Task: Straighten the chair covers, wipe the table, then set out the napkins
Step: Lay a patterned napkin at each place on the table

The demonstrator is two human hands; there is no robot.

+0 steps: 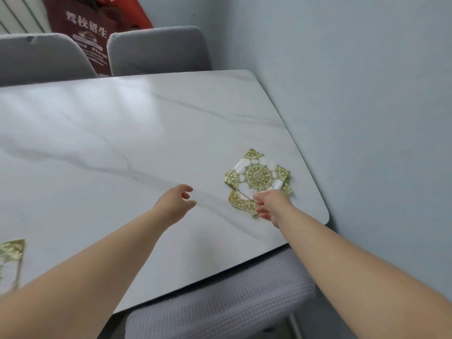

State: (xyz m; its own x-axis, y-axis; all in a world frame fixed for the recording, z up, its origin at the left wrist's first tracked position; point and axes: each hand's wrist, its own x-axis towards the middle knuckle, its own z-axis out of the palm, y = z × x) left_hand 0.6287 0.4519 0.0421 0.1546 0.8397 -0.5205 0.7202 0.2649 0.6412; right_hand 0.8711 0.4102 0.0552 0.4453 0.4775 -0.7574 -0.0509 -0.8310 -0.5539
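A small stack of green-and-white patterned napkins (258,176) lies fanned near the right end of the white marble table (122,148). My right hand (270,204) rests on the stack's near edge, its fingers pinching the lower napkin (241,200). Just left of the stack, my left hand (178,204) hovers over the bare tabletop with fingers apart and nothing in it. Another napkin of the same pattern (11,263) lies at the table's near left, cut off by the frame.
A grey covered chair (220,307) is tucked under the table's near edge. Two more grey chairs (159,50) stand at the far side, with a dark red bag (83,28) between them. A pale blue wall (367,118) runs close along the table's right end.
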